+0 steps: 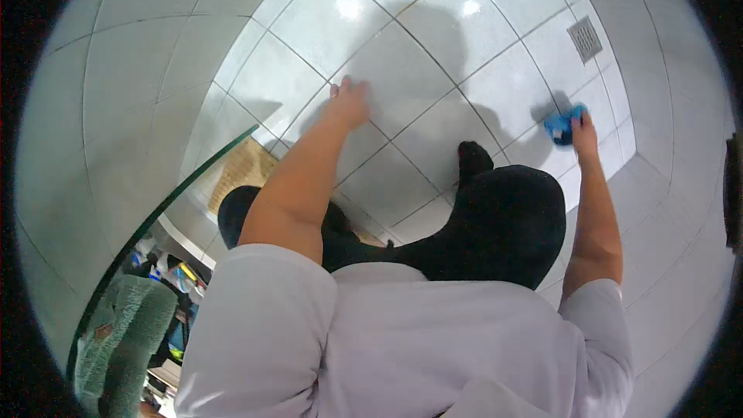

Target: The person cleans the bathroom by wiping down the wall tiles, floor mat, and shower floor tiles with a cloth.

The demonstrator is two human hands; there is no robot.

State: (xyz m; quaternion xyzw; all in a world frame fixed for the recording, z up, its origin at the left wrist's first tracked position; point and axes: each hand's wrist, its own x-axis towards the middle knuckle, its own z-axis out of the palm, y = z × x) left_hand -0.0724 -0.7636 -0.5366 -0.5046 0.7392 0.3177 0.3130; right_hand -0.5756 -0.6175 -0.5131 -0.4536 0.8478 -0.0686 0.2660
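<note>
My left hand point(350, 104) is over the white tiled floor point(422, 54) near the middle of the view, holding nothing, its fingers slightly bent and apart. Whether the fingertips touch the tiles I cannot tell. On the right, my right hand point(586, 138) grips a small blue object point(564, 125) with dark and white patches, perhaps a plastic packet; its exact kind is unclear. It is at or just above the floor near the right wall, below the drain. My fingers partly hide its right side.
A square metal floor drain point(585, 39) lies at the upper right. Tiled walls point(116, 85) curve round both sides. At left are a glass panel edge point(166, 203), a tan mat point(241, 169), a green towel point(128, 333) and assorted items point(179, 279). My dark-socked foot point(474, 161) stands on the tiles.
</note>
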